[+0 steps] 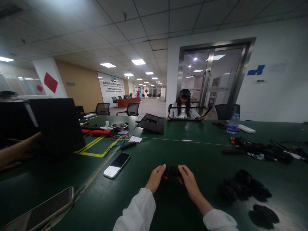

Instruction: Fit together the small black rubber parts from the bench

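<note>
Above the green table, my left hand (pixel 156 178) and my right hand (pixel 189 182) face each other with a small dark object (pixel 173 171) between them. Thumbs and fingers of both hands pinch its two ends. It is black and rounded, too dark for me to make out its kind. Right of my right hand lies a heap of similar-looking black pieces (pixel 243 186), with one more black piece (pixel 264 215) nearer to me. A phone (pixel 117 165) rests on the table to the left of my left hand.
A larger phone or tablet (pixel 40 213) lies at the near left. Beyond are coloured wires (pixel 115 144), a black panel (pixel 151 123), a water bottle (pixel 233 124) and black cables (pixel 269 150). Across the table a person (pixel 184 107) holds a black frame. Another person's arm (pixel 19 149) reaches behind a black screen (pixel 56 125).
</note>
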